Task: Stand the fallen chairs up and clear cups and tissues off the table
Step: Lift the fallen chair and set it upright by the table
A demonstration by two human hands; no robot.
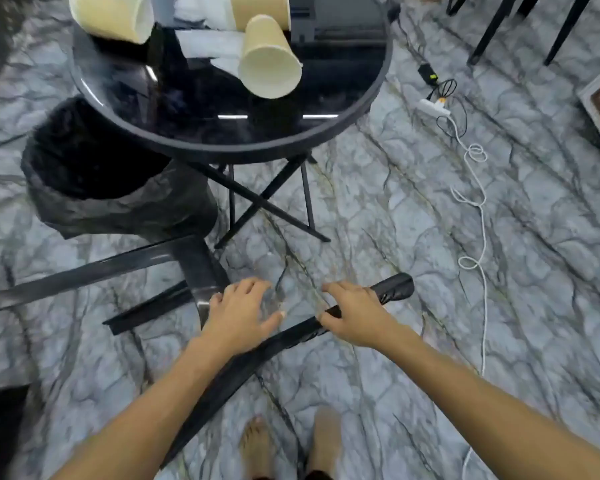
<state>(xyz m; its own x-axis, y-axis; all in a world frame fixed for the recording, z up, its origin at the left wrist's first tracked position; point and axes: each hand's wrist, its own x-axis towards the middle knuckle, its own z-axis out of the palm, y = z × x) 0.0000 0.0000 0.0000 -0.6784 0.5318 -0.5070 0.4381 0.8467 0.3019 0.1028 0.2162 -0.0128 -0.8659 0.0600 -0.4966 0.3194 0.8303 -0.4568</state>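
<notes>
A black chair (201, 271) lies fallen on the marble floor in front of me, its legs pointing left. My left hand (238, 315) rests on the chair's frame with fingers spread, holding nothing. My right hand (352, 315) is closed around the chair's top rail (395, 285). On the round black glass table (361, 109) lie two tipped paper cups (271, 60) (113, 15). A third cup (260, 8) stands at the top edge. White tissues (212, 46) lie crumpled between them.
A black bin with a black liner (94, 174) stands left of the table, partly under its rim. A white power strip (435, 107) and its long cable trail across the floor at right. Legs of upright chairs (492, 26) show top right. My bare feet are at the bottom.
</notes>
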